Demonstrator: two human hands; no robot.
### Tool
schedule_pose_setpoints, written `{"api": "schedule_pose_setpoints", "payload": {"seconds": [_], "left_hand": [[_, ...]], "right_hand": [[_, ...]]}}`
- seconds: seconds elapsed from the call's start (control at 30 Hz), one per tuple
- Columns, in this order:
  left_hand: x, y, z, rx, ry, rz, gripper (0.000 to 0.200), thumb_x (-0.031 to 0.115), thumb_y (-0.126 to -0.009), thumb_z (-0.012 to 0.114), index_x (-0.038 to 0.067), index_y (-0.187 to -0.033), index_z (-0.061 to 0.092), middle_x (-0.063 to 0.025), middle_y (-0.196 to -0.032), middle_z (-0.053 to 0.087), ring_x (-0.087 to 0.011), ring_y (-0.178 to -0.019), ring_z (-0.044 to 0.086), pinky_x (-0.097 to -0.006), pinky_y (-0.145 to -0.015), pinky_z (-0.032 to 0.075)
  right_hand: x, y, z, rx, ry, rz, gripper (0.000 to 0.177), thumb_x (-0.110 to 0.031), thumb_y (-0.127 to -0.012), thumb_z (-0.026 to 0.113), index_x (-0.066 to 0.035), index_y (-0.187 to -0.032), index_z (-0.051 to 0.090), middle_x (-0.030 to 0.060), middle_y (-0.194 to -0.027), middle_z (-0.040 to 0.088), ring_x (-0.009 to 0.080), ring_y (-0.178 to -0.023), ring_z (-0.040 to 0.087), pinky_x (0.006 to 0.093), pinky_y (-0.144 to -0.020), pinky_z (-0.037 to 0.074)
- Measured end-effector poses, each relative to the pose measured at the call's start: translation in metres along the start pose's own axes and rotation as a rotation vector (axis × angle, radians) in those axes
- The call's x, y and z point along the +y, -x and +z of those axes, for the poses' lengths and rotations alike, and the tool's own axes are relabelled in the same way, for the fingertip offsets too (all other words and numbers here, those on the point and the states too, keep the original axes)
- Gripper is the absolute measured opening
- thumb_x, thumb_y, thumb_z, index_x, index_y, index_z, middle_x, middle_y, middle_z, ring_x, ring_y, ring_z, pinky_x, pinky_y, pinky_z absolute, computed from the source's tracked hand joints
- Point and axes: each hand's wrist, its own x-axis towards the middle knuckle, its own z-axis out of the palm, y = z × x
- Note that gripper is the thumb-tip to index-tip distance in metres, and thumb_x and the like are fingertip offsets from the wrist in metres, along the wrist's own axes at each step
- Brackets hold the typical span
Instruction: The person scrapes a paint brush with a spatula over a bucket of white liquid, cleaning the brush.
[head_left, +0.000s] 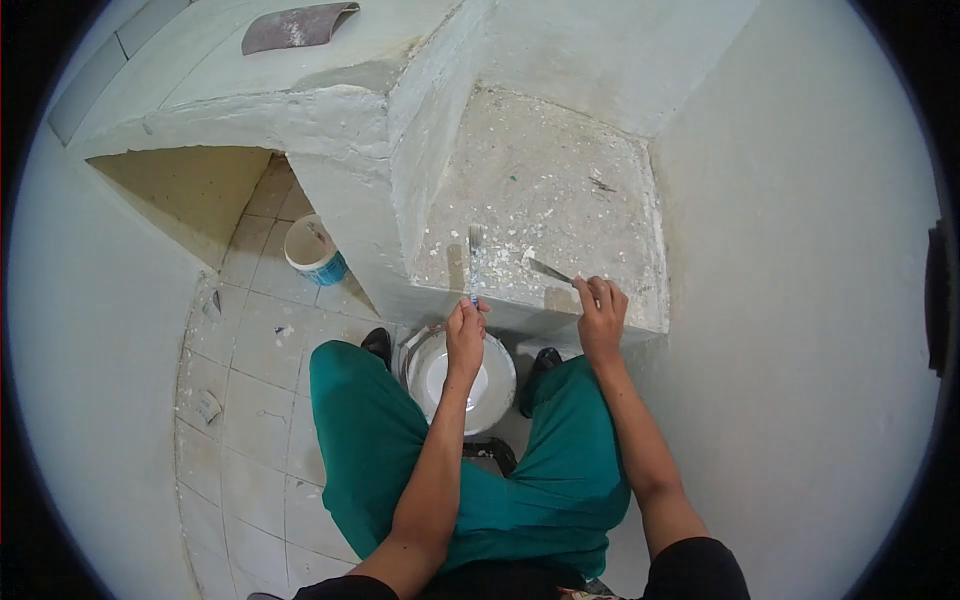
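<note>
My left hand (pixel 467 325) is closed on the handle of a paintbrush (pixel 475 240), whose bristles point away from me over the concrete ledge (pixel 540 160). In my right hand (pixel 601 308) is a thin scraper (pixel 552 271), its blade angled to the left. White flakes (pixel 515 254) lie scattered on the ledge around the blade tip and the brush. Below my left hand, between my knees, stands a white bucket (pixel 490 400) with whitish contents.
A smaller white and blue bucket (pixel 322 262) stands on the tiled floor (pixel 255 420) at the left. A curved brownish piece (pixel 300 28) lies on the upper white ledge (pixel 370 45). White walls rise on both sides.
</note>
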Motion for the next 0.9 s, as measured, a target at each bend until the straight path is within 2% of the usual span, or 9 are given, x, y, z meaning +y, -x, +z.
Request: {"api": "schedule_pose_setpoints", "payload": {"seconds": [0.1, 0.2, 0.3, 0.4, 0.57, 0.67, 0.83, 0.9], "left_hand": [[0.006, 0.005, 0.003, -0.014, 0.011, -0.005, 0.044, 0.04, -0.103, 0.033, 0.005, -0.089, 0.056, 0.0054, -0.062, 0.037, -0.0037, -0.052, 0.033, -0.021, -0.045, 0.027], [0.01, 0.008, 0.005, -0.002, -0.018, -0.016, 0.045, 0.039, -0.104, 0.034, 0.004, -0.087, 0.057, 0.0046, -0.062, 0.037, -0.0048, -0.055, 0.034, -0.0225, -0.049, 0.029], [0.009, 0.009, 0.004, -0.009, -0.054, -0.022, 0.045, 0.038, -0.104, 0.034, 0.004, -0.087, 0.057, 0.0048, -0.061, 0.037, -0.0047, -0.055, 0.033, -0.0224, -0.049, 0.029], [0.001, 0.009, 0.002, -0.011, -0.055, -0.051, 0.044, 0.037, -0.104, 0.034, 0.004, -0.087, 0.056, 0.005, -0.061, 0.037, -0.0046, -0.054, 0.033, -0.0224, -0.049, 0.028], [-0.002, 0.008, 0.006, -0.018, -0.085, -0.055, 0.044, 0.037, -0.104, 0.034, 0.003, -0.086, 0.056, 0.0054, -0.062, 0.037, -0.0044, -0.054, 0.033, -0.022, -0.048, 0.028], [-0.016, 0.001, 0.001, -0.02, -0.087, -0.048, 0.041, 0.039, -0.103, 0.034, 0.006, -0.091, 0.055, 0.0061, -0.062, 0.036, -0.0028, -0.05, 0.033, -0.0198, -0.041, 0.025], [-0.004, 0.004, 0.005, -0.001, -0.081, -0.05, 0.044, 0.037, -0.104, 0.034, 0.003, -0.086, 0.056, 0.0052, -0.062, 0.037, -0.004, -0.053, 0.033, -0.0219, -0.048, 0.028], [-0.003, 0.004, 0.005, -0.001, -0.078, -0.049, 0.044, 0.037, -0.104, 0.034, 0.003, -0.086, 0.056, 0.0051, -0.062, 0.037, -0.0041, -0.053, 0.033, -0.022, -0.048, 0.028]], "right_hand": [[0.003, 0.002, 0.001, -0.097, -0.057, 0.08, 0.04, 0.006, -0.07, 0.057, -0.008, -0.108, 0.063, 0.0105, -0.108, 0.057, 0.0277, -0.105, 0.054, 0.0415, -0.086, 0.042], [0.008, 0.001, -0.008, -0.059, -0.14, 0.228, 0.037, 0.005, -0.072, 0.058, -0.007, -0.106, 0.064, 0.0138, -0.106, 0.058, 0.0312, -0.1, 0.055, 0.0426, -0.084, 0.043], [0.023, 0.015, -0.02, -0.261, -0.19, 0.429, 0.032, 0.002, -0.077, 0.058, -0.006, -0.108, 0.064, 0.0168, -0.103, 0.059, 0.0341, -0.095, 0.055, 0.0436, -0.083, 0.044], [0.033, 0.025, -0.041, -0.282, -0.239, 0.52, 0.027, -0.002, -0.082, 0.058, -0.005, -0.108, 0.064, 0.0183, -0.1, 0.06, 0.0354, -0.093, 0.054, 0.0443, -0.082, 0.044], [0.038, 0.036, -0.05, -0.335, -0.255, 0.43, 0.022, -0.005, -0.086, 0.058, -0.004, -0.107, 0.066, 0.017, -0.093, 0.061, 0.0344, -0.089, 0.055, 0.0418, -0.079, 0.045], [0.031, 0.037, -0.04, -0.417, -0.263, 0.369, 0.023, -0.004, -0.085, 0.057, -0.006, -0.107, 0.066, 0.0155, -0.093, 0.061, 0.0335, -0.089, 0.056, 0.0421, -0.078, 0.046], [-0.007, 0.01, -0.02, -0.535, -0.13, 0.334, 0.021, -0.007, -0.086, 0.05, -0.008, -0.104, 0.061, 0.0161, -0.091, 0.059, 0.0355, -0.088, 0.058, 0.0457, -0.073, 0.05], [-0.019, -0.001, -0.004, -0.47, -0.096, 0.297, 0.019, -0.008, -0.086, 0.05, -0.006, -0.102, 0.06, 0.0168, -0.089, 0.058, 0.0359, -0.085, 0.06, 0.0461, -0.069, 0.051]]}}
